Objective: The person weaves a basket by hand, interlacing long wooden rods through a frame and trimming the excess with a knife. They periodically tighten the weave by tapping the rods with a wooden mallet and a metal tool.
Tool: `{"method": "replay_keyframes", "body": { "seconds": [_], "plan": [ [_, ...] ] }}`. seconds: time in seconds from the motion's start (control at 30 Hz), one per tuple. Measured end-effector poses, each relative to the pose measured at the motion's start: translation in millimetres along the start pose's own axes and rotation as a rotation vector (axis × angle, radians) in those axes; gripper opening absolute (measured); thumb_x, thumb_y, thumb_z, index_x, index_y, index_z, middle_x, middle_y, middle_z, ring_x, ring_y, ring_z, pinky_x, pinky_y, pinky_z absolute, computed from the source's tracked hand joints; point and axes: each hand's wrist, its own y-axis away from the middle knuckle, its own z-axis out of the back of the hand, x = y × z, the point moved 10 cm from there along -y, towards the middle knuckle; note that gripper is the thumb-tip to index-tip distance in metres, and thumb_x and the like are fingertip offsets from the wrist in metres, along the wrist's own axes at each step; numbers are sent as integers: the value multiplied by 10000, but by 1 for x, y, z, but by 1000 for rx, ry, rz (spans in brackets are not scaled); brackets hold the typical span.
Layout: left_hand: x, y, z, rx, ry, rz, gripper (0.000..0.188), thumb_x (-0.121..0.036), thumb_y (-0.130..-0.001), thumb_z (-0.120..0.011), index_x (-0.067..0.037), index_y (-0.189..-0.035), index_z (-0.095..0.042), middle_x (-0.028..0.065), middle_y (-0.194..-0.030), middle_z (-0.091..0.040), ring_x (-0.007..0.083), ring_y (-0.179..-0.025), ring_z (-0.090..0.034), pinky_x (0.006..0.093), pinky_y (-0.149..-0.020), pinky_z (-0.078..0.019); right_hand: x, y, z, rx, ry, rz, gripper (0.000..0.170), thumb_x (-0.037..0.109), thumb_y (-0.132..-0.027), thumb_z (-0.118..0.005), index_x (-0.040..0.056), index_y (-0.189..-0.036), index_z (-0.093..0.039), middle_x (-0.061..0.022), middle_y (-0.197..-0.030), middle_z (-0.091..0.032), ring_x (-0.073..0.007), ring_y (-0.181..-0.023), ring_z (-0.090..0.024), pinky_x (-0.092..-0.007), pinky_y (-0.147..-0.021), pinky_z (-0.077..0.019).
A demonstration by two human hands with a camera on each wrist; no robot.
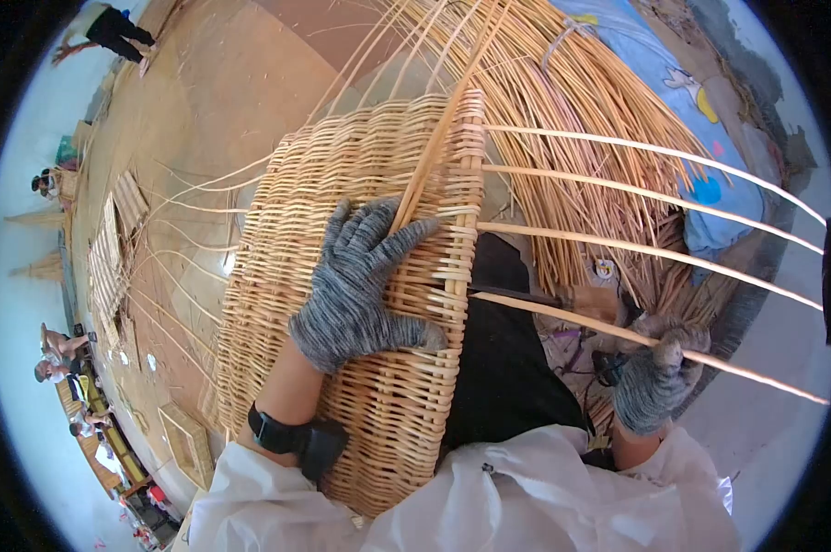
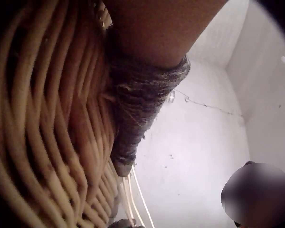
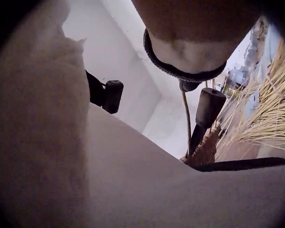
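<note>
Since the woven wicker panel (image 1: pixel 351 166) sits tilted over the person's lap, partly across the dark trousers (image 1: pixel 498 377), it looks like the legs are doing the job of a bench and taking most of the weight. The left hand (image 1: pixel 351 285), in a grey knit glove, is open and laid flat on the weave, fingers spread and thumb reaching toward the near edge, probably to stop the panel tipping or sliding. A slim bundle of rods (image 1: pixel 438 152) slants over the weave right up to those fingers, so I'd guess the hand helps steady that too.

The right hand (image 1: pixel 659 377) has its fingers curled round one long rod (image 1: pixel 572 319) sticking out of the edge, well away from the weave, which should give decent leverage. Just beside that rod there's a dark shaft (image 1: pixel 521 297) with a wooden handle (image 1: pixel 592 304); can't tell if its tip is actually in the weave. Big pile of loose canes (image 1: pixel 562 120) next to the blue cloth (image 1: pixel 705 198), handy to reach.
</note>
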Motion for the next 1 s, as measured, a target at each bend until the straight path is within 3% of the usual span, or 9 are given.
{"method": "replay_keyframes", "body": {
  "seconds": [0.17, 0.3, 0.47, 0.57, 0.6, 0.73, 0.87, 0.97, 1.0],
  "plan": [
    [-3, 2, 1, -6, 14, 9, 1049, -748, -488, -733, -178, -1345, -528, 194, -1300, -495, 380, -1267, -427, 537, -1146, -147, 6, 11, -18, 46, 55, 50, 200, 197, -861, -681, 98, -908, -513, -133, -778, -607, -210, -625, -578, -305, -568, -496],
    [-2, 1, 2, -6, 15, 5, 1047, -737, -477, -744, -188, -1342, -530, 193, -1304, -494, 380, -1269, -429, 530, -1151, -147, -7, 24, -26, 47, 176, -16, 253, 262, -871, -681, 87, -885, -499, -126, -771, -609, -200, -645, -577, -301, -533, -488],
    [1, 2, -3, 63, -13, 32, 1096, -749, -476, -731, -187, -1383, -480, 196, -1354, -448, 379, -1321, -367, 536, -1149, -125, 22, 5, -77, 478, 182, 83, 288, 295, -837, -726, 99, -829, -514, -89, -727, -613, -201, -685, -584, -336, -633, -495],
    [-5, 3, 0, 110, -13, 21, 1114, -758, -492, -717, -181, -1406, -447, 195, -1392, -417, 376, -1344, -339, 542, -1148, -95, 49, -6, -124, 949, 499, 455, 285, 281, -799, -760, 116, -755, -532, -61, -745, -651, -232, -714, -616, -394, -724, -489],
    [-5, 4, 0, 145, -3, 20, 1115, -770, -517, -697, -178, -1421, -423, 196, -1424, -387, 374, -1362, -313, 549, -1147, -69, 43, -9, -133, 1062, 366, 345, 259, 248, -787, -766, 127, -715, -549, -50, -804, -694, -266, -797, -652, -441, -787, -482],
    [-7, 3, 3, 190, 14, -16, 1106, -785, -541, -676, -171, -1424, -417, 208, -1429, -379, 387, -1359, -313, 574, -1134, -78, 36, -9, -172, 1319, 181, 334, 136, 146, -767, -738, 84, -842, -642, -99, -919, -707, -339, -913, -671, -479, -870, -501],
    [3, -3, 2, 211, 45, -8, 1126, -819, -528, -652, -177, -1423, -417, 213, -1430, -377, 414, -1342, -321, 593, -1119, -104, 23, -9, -183, 1456, 37, 343, 163, 121, -753, -721, 70, -887, -642, -142, -1039, -664, -355, -970, -652, -506, -911, -491],
    [7, -6, 1, 202, 88, 15, 1108, -811, -535, -658, -182, -1418, -429, 219, -1429, -377, 407, -1342, -324, 591, -1119, -102, 14, -1, -190, 1669, 35, 340, 204, 121, -747, -702, 70, -936, -645, -155, -1103, -641, -352, -1038, -628, -515, -932, -484],
    [9, -7, 1, 206, 111, 29, 1090, -806, -540, -661, -184, -1409, -444, 217, -1433, -372, 404, -1341, -325, 586, -1122, -98, 14, 8, -191, 1800, 102, 450, 250, 126, -740, -689, 66, -978, -641, -174, -1153, -617, -352, -1083, -608, -526, -947, -476]
  ]
}}
